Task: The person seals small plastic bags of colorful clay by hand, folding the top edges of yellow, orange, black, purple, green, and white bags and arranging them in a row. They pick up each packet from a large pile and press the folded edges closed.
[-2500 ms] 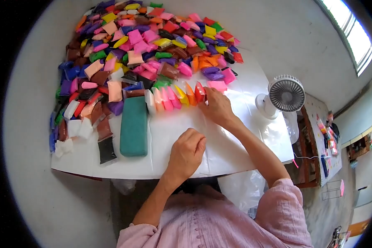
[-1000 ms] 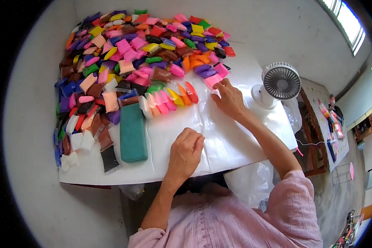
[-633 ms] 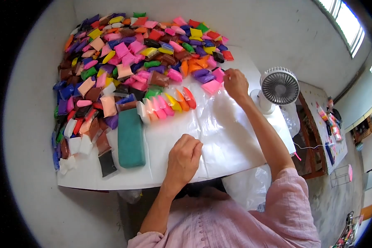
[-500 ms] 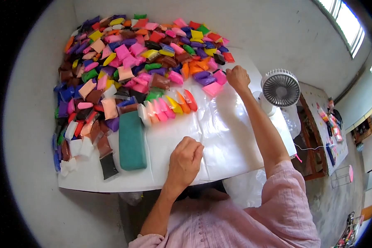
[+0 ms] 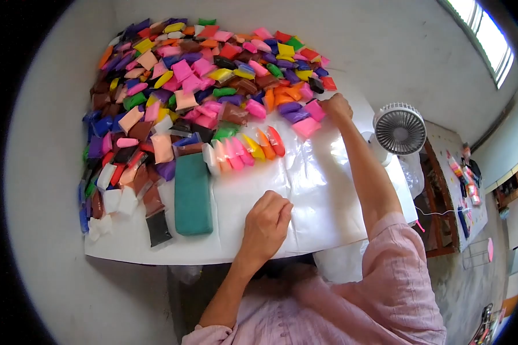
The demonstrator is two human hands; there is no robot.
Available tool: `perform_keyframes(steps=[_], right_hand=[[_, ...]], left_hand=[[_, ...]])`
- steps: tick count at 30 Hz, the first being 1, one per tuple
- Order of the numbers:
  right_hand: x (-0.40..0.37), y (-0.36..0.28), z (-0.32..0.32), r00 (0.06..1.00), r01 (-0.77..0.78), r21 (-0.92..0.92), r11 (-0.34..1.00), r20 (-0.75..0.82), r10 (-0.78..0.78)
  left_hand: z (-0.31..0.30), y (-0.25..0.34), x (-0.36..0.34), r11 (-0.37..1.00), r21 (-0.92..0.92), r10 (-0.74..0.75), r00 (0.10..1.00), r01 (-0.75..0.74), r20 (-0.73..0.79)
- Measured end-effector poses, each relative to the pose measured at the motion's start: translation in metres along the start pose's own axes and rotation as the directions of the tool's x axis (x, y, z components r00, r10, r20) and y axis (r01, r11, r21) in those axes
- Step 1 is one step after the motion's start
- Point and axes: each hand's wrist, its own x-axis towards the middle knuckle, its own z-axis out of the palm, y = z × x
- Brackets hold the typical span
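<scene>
My left hand (image 5: 266, 224) is closed in a loose fist above the white table sheet, its thumb against the curled fingers. Whatever it may hold is hidden. My right hand (image 5: 336, 108) reaches to the far right of the pile, fingers bent down at the edge of a pink packet (image 5: 315, 110); its fingertips are hidden. Beside that packet lie purple packets (image 5: 293, 112) and a lighter pink packet (image 5: 306, 127). Between my hands, a fanned row of packets runs from white to red, including a yellow packet (image 5: 253, 148) and a red packet (image 5: 275, 141). Left of the row stands a green block (image 5: 193, 194).
A large heap of coloured packets (image 5: 184, 72) covers the back and left of the table (image 5: 322, 190). A white fan (image 5: 399, 129) stands at the right edge, its cable running right. Walls close in behind and left. Another table (image 5: 472, 221) stands farther right.
The view has shifted slightly, moving the table contents to the right in the picture. My right hand stays by the pink packet, and my left hand remains closed. The row of packets looks unchanged.
</scene>
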Motion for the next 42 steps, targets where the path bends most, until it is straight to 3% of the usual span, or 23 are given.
perform_keyframes(steps=[3,6,7,9,12,13,15,17,21,25,28,32,35,42], right_hand=[[0.011,0.006,0.005,0.995,-0.022,0.187,0.982,0.095,0.004],[-0.003,0.005,0.002,0.987,0.154,0.120,0.981,-0.069,-0.146],[-0.010,0.004,0.000,0.938,0.280,0.093,0.955,-0.236,-0.252],[-0.028,0.003,-0.007,0.730,0.497,-0.021,0.868,-0.530,-0.431],[-0.082,0.005,-0.052,0.656,0.717,0.199,0.668,-0.517,-0.550],[-0.099,0.010,-0.061,0.724,0.689,0.426,0.586,-0.437,-0.533],[-0.132,0.024,-0.075,0.806,0.477,0.801,0.360,-0.236,-0.543],[-0.167,0.036,-0.088,0.841,0.227,0.919,0.323,-0.017,-0.540],[-0.215,0.057,-0.083,0.791,0.082,0.971,0.226,0.075,-0.607],[-0.250,0.063,-0.072,0.752,-0.012,0.970,0.242,0.169,-0.638],[-0.269,0.060,-0.063,0.738,-0.028,0.972,0.233,0.177,-0.651],[-0.267,0.065,-0.054,0.699,0.177,0.923,0.342,0.127,-0.704],[-0.265,0.068,-0.060,0.662,0.116,0.904,0.412,0.239,-0.710],[-0.267,0.066,-0.068,0.653,0.139,0.891,0.433,0.246,-0.716]], left_hand=[[0.000,0.000,0.000,1.000,-0.007,0.002,1.000,-0.002,-0.007],[0.000,-0.002,0.000,1.000,0.011,0.014,1.000,-0.014,-0.003],[0.000,-0.002,0.000,1.000,0.021,0.020,1.000,-0.020,0.000],[0.000,0.000,0.000,1.000,-0.006,-0.011,1.000,0.011,-0.004],[0.000,0.002,-0.001,0.997,-0.050,-0.054,0.998,0.053,-0.017],[0.001,0.002,0.000,0.996,-0.067,-0.068,0.997,0.066,-0.027],[-0.002,0.004,0.000,0.983,-0.113,-0.145,0.989,0.143,-0.010],[-0.004,0.008,0.000,0.951,-0.201,-0.238,0.971,0.233,0.002],[-0.007,0.008,-0.001,0.862,-0.440,-0.260,0.964,0.253,0.046],[-0.006,0.010,-0.002,0.769,-0.590,-0.259,0.963,0.249,0.069],[-0.008,0.010,-0.002,0.748,-0.583,-0.331,0.940,0.315,0.084],[-0.012,0.009,-0.004,0.785,-0.545,-0.315,0.948,0.294,0.057],[-0.015,0.013,-0.006,0.812,-0.509,-0.302,0.952,0.286,0.053],[-0.012,0.004,-0.008,0.816,-0.514,-0.257,0.962,0.265,0.088]])
